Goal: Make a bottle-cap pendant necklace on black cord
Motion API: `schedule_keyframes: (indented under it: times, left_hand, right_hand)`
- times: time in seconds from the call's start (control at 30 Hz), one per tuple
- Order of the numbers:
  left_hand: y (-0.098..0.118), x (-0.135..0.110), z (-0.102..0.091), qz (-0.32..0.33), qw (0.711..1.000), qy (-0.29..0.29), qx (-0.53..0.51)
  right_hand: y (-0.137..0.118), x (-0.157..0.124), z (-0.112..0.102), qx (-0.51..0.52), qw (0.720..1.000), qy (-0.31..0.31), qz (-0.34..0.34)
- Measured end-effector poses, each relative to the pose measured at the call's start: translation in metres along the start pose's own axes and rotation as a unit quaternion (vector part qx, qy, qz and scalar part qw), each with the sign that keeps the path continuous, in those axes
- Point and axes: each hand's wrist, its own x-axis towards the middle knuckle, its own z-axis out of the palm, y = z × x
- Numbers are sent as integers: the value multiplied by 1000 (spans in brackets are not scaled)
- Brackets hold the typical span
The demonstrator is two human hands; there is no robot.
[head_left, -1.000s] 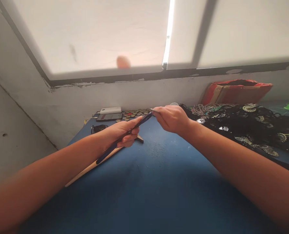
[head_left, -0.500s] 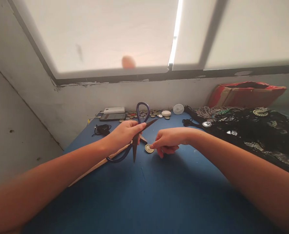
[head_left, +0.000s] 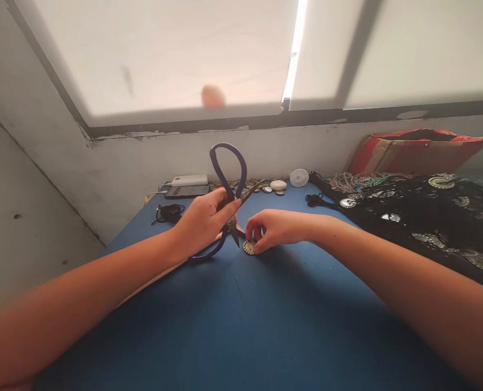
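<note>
Thumb and forefinger of the right hand (head_left: 277, 228) curve down to the rim of a round, bead-edged disc (head_left: 249, 248); whether they pinch it firmly, I cannot tell. Having no long axis, it sits on the blue tabletop (head_left: 241, 326), nearer that hand. Just leftward, the left hand (head_left: 203, 217) clasps spread scissors (head_left: 234, 233), one blade tip pointing down beside the disc.
</note>
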Motion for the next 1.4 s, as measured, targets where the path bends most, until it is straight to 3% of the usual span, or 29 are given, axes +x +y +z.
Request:
schedule_keyframes:
  times: [0.17, 0.33, 0.47, 0.63, 0.77, 0.9, 0.97, 1.0, 1.03, 1.27, 1.4]
  left_hand:
    - [-5, 6, -5, 5, 999, 17, 28]
    - [-26, 24, -23, -56, 996, 31, -60]
    - [-55, 39, -38, -142, 988, -10, -54]
    - [-80, 46, -44, -194, 979, -69, -14]
    - [-81, 45, -44, -207, 973, -97, 33]
    - [-71, 42, -40, -199, 966, -140, 84]
    - [-67, 40, -37, -186, 964, -153, 112]
    - [-65, 39, -34, -177, 963, -154, 129]
    - [-64, 39, -32, -169, 962, -153, 147]
    - [-42, 34, -21, -92, 943, -71, 312]
    - [-10, 41, -2, 20, 922, -112, 370]
  right_hand:
    - [-1, -4, -6, -8, 999, -33, -6]
    - [-2, -6, -17, 26, 993, -113, 2]
    - [2, -5, -20, 31, 993, -111, 34]
    - [11, -5, -25, 31, 994, -81, 63]
    - [27, -11, -46, 0, 992, -7, 128]
    - [66, -21, -71, 30, 971, 145, 186]
    - [92, -23, -76, 135, 943, 259, 161]
    - [104, -24, -76, 195, 911, 334, 143]
    - [116, -25, -75, 216, 893, 367, 143]
    - [166, -30, -52, 343, 827, 431, 111]
    - [173, -27, -48, 403, 801, 436, 74]
